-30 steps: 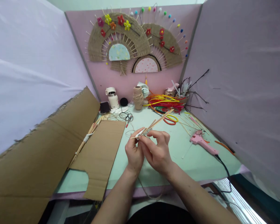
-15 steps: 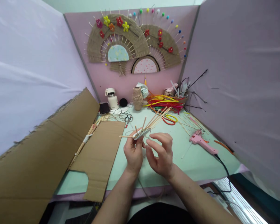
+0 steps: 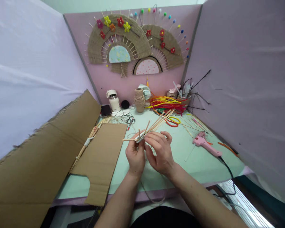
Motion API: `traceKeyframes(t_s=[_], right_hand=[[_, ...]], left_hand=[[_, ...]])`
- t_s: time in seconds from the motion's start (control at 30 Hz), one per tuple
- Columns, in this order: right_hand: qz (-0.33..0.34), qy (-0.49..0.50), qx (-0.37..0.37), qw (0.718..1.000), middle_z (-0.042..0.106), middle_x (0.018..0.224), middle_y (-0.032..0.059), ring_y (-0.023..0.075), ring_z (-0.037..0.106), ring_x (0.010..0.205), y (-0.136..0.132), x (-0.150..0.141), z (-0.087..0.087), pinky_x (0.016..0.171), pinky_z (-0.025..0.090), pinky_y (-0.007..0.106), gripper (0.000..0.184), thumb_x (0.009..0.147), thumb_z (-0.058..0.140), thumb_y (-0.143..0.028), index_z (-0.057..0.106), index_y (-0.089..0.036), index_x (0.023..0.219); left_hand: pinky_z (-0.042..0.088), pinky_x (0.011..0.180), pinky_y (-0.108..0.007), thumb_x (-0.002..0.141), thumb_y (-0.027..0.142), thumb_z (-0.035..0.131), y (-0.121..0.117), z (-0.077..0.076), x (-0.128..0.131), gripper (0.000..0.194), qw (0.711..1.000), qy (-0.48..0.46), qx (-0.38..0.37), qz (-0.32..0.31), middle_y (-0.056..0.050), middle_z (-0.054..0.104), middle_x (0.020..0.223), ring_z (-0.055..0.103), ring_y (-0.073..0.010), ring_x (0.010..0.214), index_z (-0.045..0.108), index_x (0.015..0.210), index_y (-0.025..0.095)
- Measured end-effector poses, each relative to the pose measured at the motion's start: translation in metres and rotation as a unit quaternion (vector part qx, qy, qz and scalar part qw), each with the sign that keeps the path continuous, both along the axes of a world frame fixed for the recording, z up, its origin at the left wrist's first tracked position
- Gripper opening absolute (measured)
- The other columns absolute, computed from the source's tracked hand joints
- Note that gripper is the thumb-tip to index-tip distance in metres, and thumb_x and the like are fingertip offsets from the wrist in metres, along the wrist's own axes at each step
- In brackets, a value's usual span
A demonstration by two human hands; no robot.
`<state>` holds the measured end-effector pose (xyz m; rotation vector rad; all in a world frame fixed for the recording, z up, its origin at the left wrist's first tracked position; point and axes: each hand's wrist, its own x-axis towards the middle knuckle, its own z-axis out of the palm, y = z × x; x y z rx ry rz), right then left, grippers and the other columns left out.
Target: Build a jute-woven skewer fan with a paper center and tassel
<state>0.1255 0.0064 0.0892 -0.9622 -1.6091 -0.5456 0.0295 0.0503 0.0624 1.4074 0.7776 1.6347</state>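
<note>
Over the pale green table (image 3: 199,164) my left hand (image 3: 136,155) pinches a small bunch of thin wooden sticks (image 3: 156,123) at their near ends. The sticks fan out up and to the right. My right hand (image 3: 159,151) is beside it, fingers curled onto the same bunch where a light band or clip wraps it. What that band is, I cannot make out.
A cardboard sheet (image 3: 102,155) lies at the left, with a larger cardboard piece (image 3: 38,158) leaning beyond it and a tied stick bundle (image 3: 87,142) between. A pink glue gun (image 3: 205,144) lies at the right. Twine spool (image 3: 139,99), coloured pipe cleaners (image 3: 167,104), scissors (image 3: 129,120) and a white jar (image 3: 114,100) stand at the back.
The sticks, held tight together a second ago, have spread into a fan. My right hand opened away briefly and has now come back onto the bunch.
</note>
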Motion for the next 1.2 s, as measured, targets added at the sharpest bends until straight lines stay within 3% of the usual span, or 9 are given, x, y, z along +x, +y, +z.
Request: traceKeyframes(t_s=[0.1,0.23,0.33,0.63,0.93,1.2], right_hand=[[-0.005,0.028,0.049,0.998,0.068,0.109,0.0062,0.0212,0.064,0.106,-0.004,0.001,-0.001,0.102,0.036,0.048,0.042,0.085,0.053,-0.008,0.052,-0.024,0.123],[-0.03,0.056,0.085,0.994,0.064,0.108,0.0068,0.0225,0.061,0.102,-0.006,0.005,0.0,0.097,0.041,0.049,0.045,0.081,0.057,-0.007,0.052,-0.024,0.123],[-0.03,0.053,0.046,0.997,0.065,0.111,0.0094,0.0244,0.061,0.105,-0.002,0.007,0.001,0.092,0.042,0.047,0.046,0.083,0.057,-0.007,0.05,-0.022,0.126],[-0.026,0.041,-0.005,0.999,0.069,0.112,0.0098,0.0246,0.062,0.109,0.003,0.006,0.0,0.091,0.038,0.045,0.046,0.086,0.055,-0.009,0.046,-0.02,0.13],[-0.04,0.042,-0.012,0.998,0.069,0.106,0.0068,0.0231,0.058,0.101,0.002,0.006,0.003,0.089,0.038,0.043,0.044,0.087,0.055,-0.009,0.048,-0.022,0.128],[-0.015,0.059,0.041,0.997,0.065,0.115,0.0109,0.0267,0.057,0.106,-0.003,0.009,0.005,0.089,0.042,0.049,0.056,0.082,0.058,-0.006,0.044,-0.022,0.134]], left_hand=[[0.056,0.072,-0.023,0.088,0.035,0.067,-0.002,0.004,0.001,0.025,1.0,-0.021,-0.013,-0.006,-0.005,0.075,0.1,0.069,-0.013,0.077,0.069,0.106,0.019],[0.049,0.052,-0.02,0.086,0.037,0.069,-0.003,0.007,0.002,0.026,0.998,-0.052,-0.034,-0.026,-0.002,0.072,0.087,0.055,-0.006,0.05,0.068,0.104,0.019],[0.048,0.052,-0.02,0.083,0.039,0.072,-0.003,0.01,0.003,0.028,0.997,-0.06,-0.035,-0.019,0.0,0.07,0.079,0.054,-0.0065,0.049,0.068,0.101,0.018],[0.051,0.056,-0.021,0.081,0.044,0.074,-0.004,0.01,0.002,0.034,0.998,-0.045,-0.031,-0.017,-0.004,0.075,0.09,0.06,-0.0085,0.055,0.071,0.102,0.018],[0.051,0.053,-0.019,0.084,0.039,0.072,-0.005,0.009,0.002,0.028,0.999,-0.04,-0.016,-0.027,-0.005,0.075,0.097,0.056,-0.006,0.05,0.071,0.103,0.019],[0.05,0.053,-0.018,0.083,0.038,0.072,-0.004,0.009,0.003,0.026,0.998,-0.052,-0.033,-0.016,-0.001,0.072,0.078,0.056,-0.0066,0.049,0.07,0.1,0.018]])
